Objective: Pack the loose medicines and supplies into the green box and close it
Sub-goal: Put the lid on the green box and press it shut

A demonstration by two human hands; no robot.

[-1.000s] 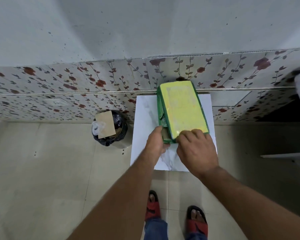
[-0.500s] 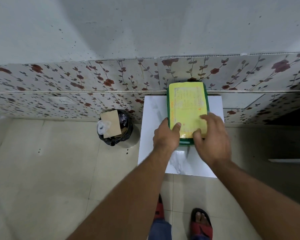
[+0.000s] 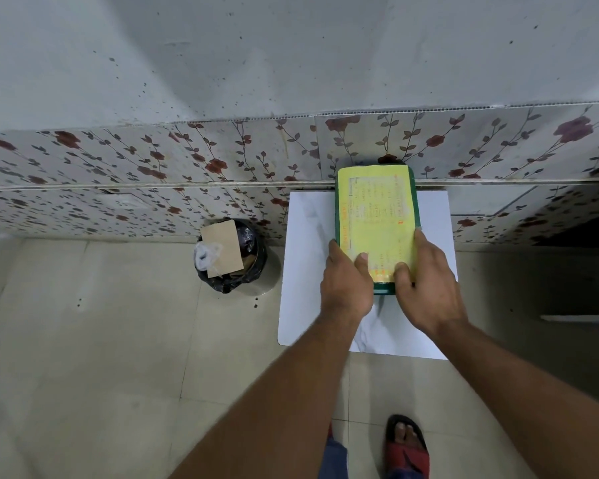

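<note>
— What lies nearest the camera?

— A foot in a red sandal (image 3: 407, 447) with a dark rim, standing on pale, smooth floor tiles (image 3: 90, 357) with thin grout lines. Two bare forearms reach forward from there.

— And the hands?

— Both rest on the near end of the green box (image 3: 377, 233). The left hand (image 3: 346, 285) cups the near left corner, thumb laid flat on the lid and the other fingers curled down the side. The right hand (image 3: 426, 288) covers the near right corner, fingers spread fairly wide, thumb on the lid and forefinger stretched along the right edge. Neither hand lifts anything; they press against the box.

— Where does the box sit?

— On a white, glossy rectangular table top (image 3: 305, 271) with faint grey marbling, its far end touching the wall. The box is a flat rectangle with dark green sides; its lid is down and faced with a yellow printed label (image 3: 374, 209), the text too small to read.

— What is left of the table?

— A round bin lined with a crinkled black bag (image 3: 253, 267), a piece of brown cardboard (image 3: 222, 247) and a white wad on top.

— Beyond that?

— A wall panel (image 3: 153, 174) printed with red flowers and vines, under speckled grey plaster.
</note>
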